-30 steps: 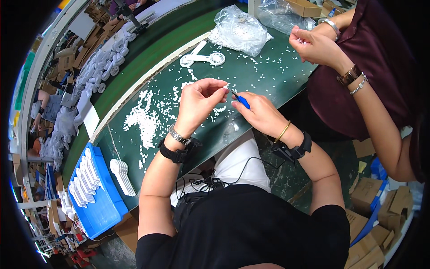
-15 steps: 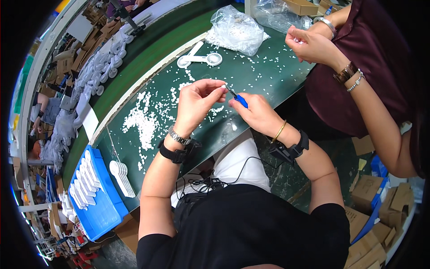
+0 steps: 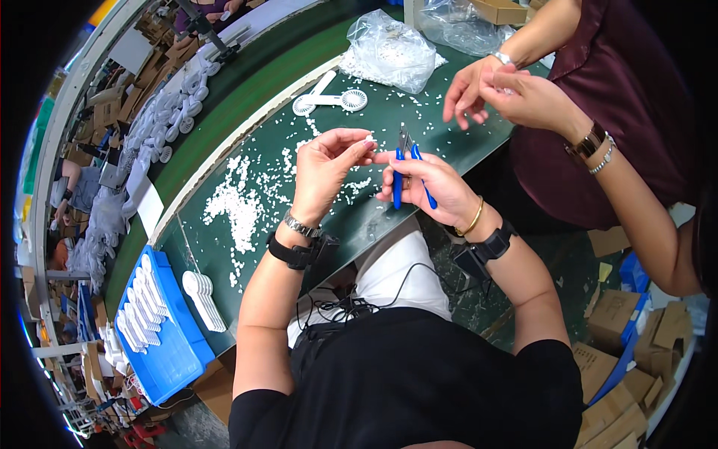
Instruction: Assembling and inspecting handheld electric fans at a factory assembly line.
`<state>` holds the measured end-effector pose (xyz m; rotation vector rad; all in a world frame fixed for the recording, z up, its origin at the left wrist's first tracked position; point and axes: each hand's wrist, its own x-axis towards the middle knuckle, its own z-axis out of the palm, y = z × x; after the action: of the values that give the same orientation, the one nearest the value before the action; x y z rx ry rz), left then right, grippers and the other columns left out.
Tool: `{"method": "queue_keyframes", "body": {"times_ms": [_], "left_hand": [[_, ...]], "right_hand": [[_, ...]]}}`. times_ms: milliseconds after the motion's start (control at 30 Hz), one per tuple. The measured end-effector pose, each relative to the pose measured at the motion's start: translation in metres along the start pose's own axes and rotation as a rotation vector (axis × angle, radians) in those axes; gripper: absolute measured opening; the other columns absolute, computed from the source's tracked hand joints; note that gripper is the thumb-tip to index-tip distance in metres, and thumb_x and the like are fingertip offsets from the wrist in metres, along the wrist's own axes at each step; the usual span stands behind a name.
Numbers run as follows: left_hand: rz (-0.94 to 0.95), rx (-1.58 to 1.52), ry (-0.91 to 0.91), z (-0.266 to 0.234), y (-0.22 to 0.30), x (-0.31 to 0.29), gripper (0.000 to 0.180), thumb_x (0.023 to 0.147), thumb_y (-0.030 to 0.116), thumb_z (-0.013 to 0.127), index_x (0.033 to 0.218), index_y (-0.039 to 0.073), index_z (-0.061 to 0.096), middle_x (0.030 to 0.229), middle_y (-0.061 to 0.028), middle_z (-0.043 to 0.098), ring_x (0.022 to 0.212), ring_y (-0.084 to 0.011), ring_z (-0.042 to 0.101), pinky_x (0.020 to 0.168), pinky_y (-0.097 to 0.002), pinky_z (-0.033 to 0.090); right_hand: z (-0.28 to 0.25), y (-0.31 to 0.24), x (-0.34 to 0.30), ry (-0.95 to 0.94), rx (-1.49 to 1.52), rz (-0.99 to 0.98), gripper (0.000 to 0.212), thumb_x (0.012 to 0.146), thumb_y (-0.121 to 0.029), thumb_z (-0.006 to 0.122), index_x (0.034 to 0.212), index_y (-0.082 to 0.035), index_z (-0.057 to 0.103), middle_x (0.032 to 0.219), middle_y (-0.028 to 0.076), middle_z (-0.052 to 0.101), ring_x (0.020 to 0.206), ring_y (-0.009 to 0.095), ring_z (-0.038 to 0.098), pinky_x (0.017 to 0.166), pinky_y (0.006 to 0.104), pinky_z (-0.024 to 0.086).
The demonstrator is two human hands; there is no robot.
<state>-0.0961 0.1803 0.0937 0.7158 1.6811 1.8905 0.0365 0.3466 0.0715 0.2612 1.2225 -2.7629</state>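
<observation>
My left hand (image 3: 329, 166) is closed, thumb and fingertips pinching a small white plastic piece (image 3: 369, 139). To its right, my right hand (image 3: 443, 191) holds blue-handled nippers (image 3: 398, 182) across the palm. Their handles are spread and the metal jaws point away from me, apart from the white piece. One finger of my right hand reaches toward the left fingertips. Beneath both hands, many small white pieces (image 3: 243, 217) lie scattered on the green table (image 3: 366, 232), thickest on the left.
White fan-shaped parts (image 3: 329, 101) lie farther back, near a clear bag of white pieces (image 3: 396, 56). A stack of white handles (image 3: 202, 299) sits beside a blue tray (image 3: 168, 367) holding more. On the right are a co-worker's hands (image 3: 535, 97). Cardboard boxes (image 3: 613, 318) stand lower right.
My right hand has drawn the nippers back from the left fingertips, turned them jaws-outward and let the handles spread. The co-worker's far hand has moved left over the table.
</observation>
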Motion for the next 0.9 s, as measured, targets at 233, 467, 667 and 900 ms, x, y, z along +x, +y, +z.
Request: {"method": "queue_keyframes", "body": {"times_ms": [233,467,667,900], "left_hand": [[-0.020,0.028,-0.015,-0.001,-0.002,0.002,0.023,0.099,0.009,0.069,0.116,-0.005,0.071,0.102,-0.0132,0.076,0.088,-0.0152,0.072,0.080,-0.0273,0.059],[-0.059,-0.026,-0.021,0.001,-0.004,0.005,0.021,0.100,0.012,0.069,0.112,-0.005,0.072,0.097,-0.0118,0.076,0.083,-0.0139,0.072,0.077,-0.0261,0.060],[-0.125,-0.129,-0.017,0.002,-0.003,0.005,0.021,0.100,0.014,0.068,0.109,-0.005,0.073,0.096,-0.0121,0.076,0.081,-0.0141,0.072,0.076,-0.0258,0.061],[0.052,0.701,0.140,-0.024,-0.011,-0.008,0.019,0.097,0.013,0.071,0.104,-0.003,0.076,0.090,-0.0063,0.077,0.078,-0.0096,0.070,0.070,-0.0221,0.055]], "right_hand": [[0.000,-0.008,-0.004,0.043,0.011,-0.018,0.037,0.106,-0.017,0.052,0.135,0.006,0.057,0.103,0.012,0.068,0.092,0.023,0.070,0.090,0.0393,0.059],[-0.009,-0.015,-0.002,-0.046,0.086,-0.045,0.044,0.106,-0.021,0.053,0.140,0.007,0.052,0.105,0.011,0.069,0.099,0.024,0.069,0.096,0.0404,0.056],[0.005,-0.038,0.005,-0.001,0.271,-0.160,0.050,0.107,-0.028,0.051,0.141,0.009,0.050,0.108,0.012,0.069,0.100,0.023,0.069,0.096,0.0397,0.056],[-0.009,0.001,0.002,-0.041,0.239,-0.139,0.048,0.107,-0.032,0.054,0.134,0.008,0.057,0.107,0.011,0.071,0.095,0.016,0.068,0.089,0.0320,0.056]]}}
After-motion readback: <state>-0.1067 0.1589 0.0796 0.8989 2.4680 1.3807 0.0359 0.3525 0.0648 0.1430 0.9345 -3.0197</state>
